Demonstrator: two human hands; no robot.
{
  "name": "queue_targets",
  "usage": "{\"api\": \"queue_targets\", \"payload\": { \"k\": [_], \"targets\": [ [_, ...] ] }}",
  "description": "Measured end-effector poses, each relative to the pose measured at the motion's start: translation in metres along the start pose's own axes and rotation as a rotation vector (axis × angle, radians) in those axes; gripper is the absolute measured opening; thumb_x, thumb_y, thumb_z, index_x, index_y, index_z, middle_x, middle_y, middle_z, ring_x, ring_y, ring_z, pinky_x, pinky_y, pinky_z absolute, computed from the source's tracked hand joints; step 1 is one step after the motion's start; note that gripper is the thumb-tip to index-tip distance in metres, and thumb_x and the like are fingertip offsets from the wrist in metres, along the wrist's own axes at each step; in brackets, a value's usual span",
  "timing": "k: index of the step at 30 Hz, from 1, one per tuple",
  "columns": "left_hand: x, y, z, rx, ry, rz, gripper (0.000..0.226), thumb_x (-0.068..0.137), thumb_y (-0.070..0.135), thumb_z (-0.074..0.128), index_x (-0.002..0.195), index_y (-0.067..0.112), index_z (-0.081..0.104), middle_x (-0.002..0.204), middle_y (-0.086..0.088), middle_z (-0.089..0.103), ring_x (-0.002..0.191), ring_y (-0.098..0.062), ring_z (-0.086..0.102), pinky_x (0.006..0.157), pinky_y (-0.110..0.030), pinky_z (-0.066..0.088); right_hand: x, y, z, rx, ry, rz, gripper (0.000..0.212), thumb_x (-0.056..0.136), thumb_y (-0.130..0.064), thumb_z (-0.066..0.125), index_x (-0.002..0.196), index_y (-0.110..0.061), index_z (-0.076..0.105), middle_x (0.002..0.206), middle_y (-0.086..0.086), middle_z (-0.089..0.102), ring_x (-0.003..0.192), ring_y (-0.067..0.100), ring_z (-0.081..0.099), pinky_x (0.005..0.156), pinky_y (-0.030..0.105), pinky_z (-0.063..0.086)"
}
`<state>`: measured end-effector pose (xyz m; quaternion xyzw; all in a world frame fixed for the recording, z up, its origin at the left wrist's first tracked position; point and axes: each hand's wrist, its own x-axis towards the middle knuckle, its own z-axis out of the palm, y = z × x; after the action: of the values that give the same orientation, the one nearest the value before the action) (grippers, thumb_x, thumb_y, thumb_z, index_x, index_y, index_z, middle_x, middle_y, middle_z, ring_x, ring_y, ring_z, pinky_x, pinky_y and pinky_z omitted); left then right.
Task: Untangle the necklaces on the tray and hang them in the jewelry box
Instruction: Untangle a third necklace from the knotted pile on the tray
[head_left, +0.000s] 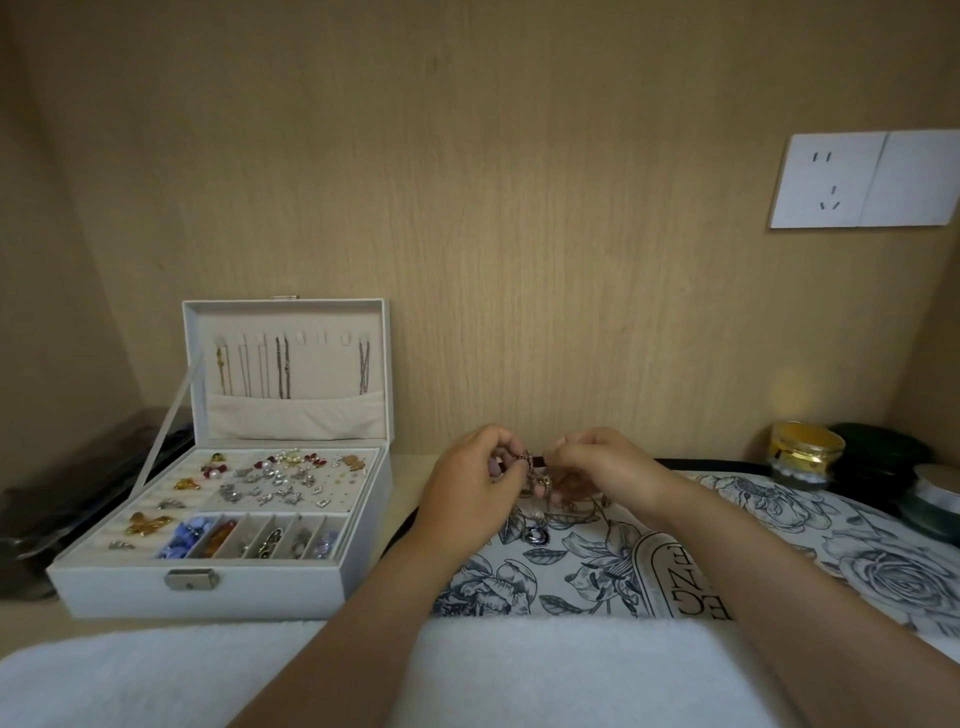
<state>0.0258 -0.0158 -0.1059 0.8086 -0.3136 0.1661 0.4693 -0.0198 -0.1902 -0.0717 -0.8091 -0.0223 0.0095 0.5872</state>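
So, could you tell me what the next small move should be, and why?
Probably ease the hands slightly apart to loosen one chain: the left hand and right hand both pinch the knotted reddish necklace bunch above the floral-print tray, more chain trailing down onto it, so nothing is free yet for the empty hooks in the open lid of the white jewelry box.

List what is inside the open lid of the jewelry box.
Several chains hang from hooks in the lid: a gold chain, pale ones beside it, a dark chain, and another chain at the right. Their lower ends drop behind the fabric pocket, so any pendants are hidden.
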Motion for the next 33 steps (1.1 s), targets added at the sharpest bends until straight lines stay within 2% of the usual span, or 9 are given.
{"api": "queue_targets", "payload": {
  "k": [4, 8, 12, 16, 21, 24, 28, 30, 33],
  "targets": [
    [-0.002, 0.004, 0.0, 0.103, -0.014, 0.031, 0.013, 0.083, 0.015, 0.061, 0.083, 0.025, 0.053, 0.063, 0.017, 0.045, 0.06, -0.002, 0.044, 0.056, -0.022, 0.03, -0.001, -0.003, 0.005, -0.113, 0.036, 0.026, 0.03, 0.085, -0.029, 0.054, 0.057, -0.022, 0.048, 0.069, 0.002, 0.053, 0.075, 0.02, 0.049, 0.081, 0.039, 0.038],
    [-0.001, 0.007, -0.002, 0.213, 0.032, 0.075, 0.014, 0.082, 0.019, 0.058, 0.081, 0.028, 0.049, 0.064, 0.014, 0.05, 0.057, -0.003, 0.045, 0.059, -0.021, 0.027, -0.002, -0.002, 0.0, -0.148, 0.076, -0.025, 0.037, 0.076, -0.045, 0.062, 0.072, -0.009, 0.065, 0.073, -0.001, 0.056, 0.079, 0.014, 0.053, 0.085, 0.033, 0.04],
    [0.001, 0.005, -0.005, 0.262, 0.058, 0.082, 0.014, 0.084, 0.02, 0.057, 0.091, 0.032, 0.059, 0.072, 0.014, 0.057, 0.064, -0.003, 0.05, 0.064, -0.024, 0.036, -0.002, -0.003, 0.0, 0.063, 0.022, -0.073, 0.033, 0.095, -0.025, 0.059, 0.064, -0.018, 0.068, 0.072, 0.0, 0.061, 0.075, 0.018, 0.056, 0.078, 0.031, 0.046],
    [0.005, 0.001, -0.008, 0.299, 0.035, 0.053, 0.017, 0.086, 0.026, 0.056, 0.088, 0.032, 0.072, 0.083, 0.017, 0.061, 0.077, -0.002, 0.053, 0.081, -0.03, 0.043, -0.001, -0.006, -0.001, 0.165, 0.029, -0.062, 0.026, 0.098, -0.017, 0.053, 0.077, -0.01, 0.066, 0.074, 0.006, 0.064, 0.067, 0.02, 0.053, 0.068, 0.028, 0.045],
    [0.01, 0.006, -0.006, -0.089, -0.051, -0.32, 0.023, 0.088, 0.024, 0.054, 0.07, 0.02, 0.068, 0.079, 0.013, 0.063, 0.075, -0.008, 0.057, 0.07, -0.027, 0.044, -0.002, -0.008, 0.002, 0.112, 0.061, 0.016, 0.034, 0.097, -0.021, 0.053, 0.064, -0.015, 0.052, 0.068, 0.005, 0.063, 0.064, 0.021, 0.053, 0.068, 0.029, 0.047],
    [0.012, 0.013, -0.005, -0.273, -0.089, -0.471, 0.031, 0.084, 0.03, 0.051, 0.082, 0.003, 0.066, 0.077, -0.008, 0.063, 0.078, -0.019, 0.058, 0.073, -0.035, 0.046, -0.002, -0.008, 0.003, 0.038, 0.098, 0.054, 0.024, 0.096, -0.02, 0.06, 0.072, -0.013, 0.061, 0.067, 0.004, 0.065, 0.061, 0.018, 0.057, 0.069, 0.028, 0.048],
    [0.011, 0.018, -0.003, -0.455, -0.07, -0.597, 0.024, 0.091, 0.024, 0.052, 0.083, 0.011, 0.07, 0.083, -0.003, 0.066, 0.083, -0.019, 0.059, 0.087, -0.037, 0.048, 0.0, -0.005, 0.001, -0.061, 0.131, 0.097, 0.026, 0.09, -0.01, 0.066, 0.067, -0.014, 0.055, 0.059, 0.002, 0.063, 0.049, 0.01, 0.054, 0.049, 0.018, 0.042],
    [0.011, 0.02, -0.005, -0.696, -0.105, -0.645, 0.022, 0.095, 0.021, 0.047, 0.08, 0.015, 0.062, 0.085, -0.001, 0.063, 0.086, -0.019, 0.059, 0.098, -0.038, 0.046, 0.001, -0.003, 0.002, -0.108, 0.178, 0.109, 0.025, 0.089, -0.008, 0.067, 0.069, -0.014, 0.054, 0.058, 0.003, 0.061, 0.044, 0.008, 0.051, 0.043, 0.017, 0.04],
    [0.011, 0.016, -0.005, -0.915, -0.139, -0.671, 0.029, 0.098, 0.021, 0.036, 0.073, 0.015, 0.049, 0.084, -0.004, 0.06, 0.084, -0.022, 0.057, 0.099, -0.04, 0.044, 0.006, 0.001, 0.002, -0.143, 0.289, 0.066, 0.024, 0.089, -0.007, 0.066, 0.071, -0.015, 0.052, 0.06, 0.002, 0.054, 0.038, 0.003, 0.045, 0.039, 0.016, 0.035]
  ]
}}
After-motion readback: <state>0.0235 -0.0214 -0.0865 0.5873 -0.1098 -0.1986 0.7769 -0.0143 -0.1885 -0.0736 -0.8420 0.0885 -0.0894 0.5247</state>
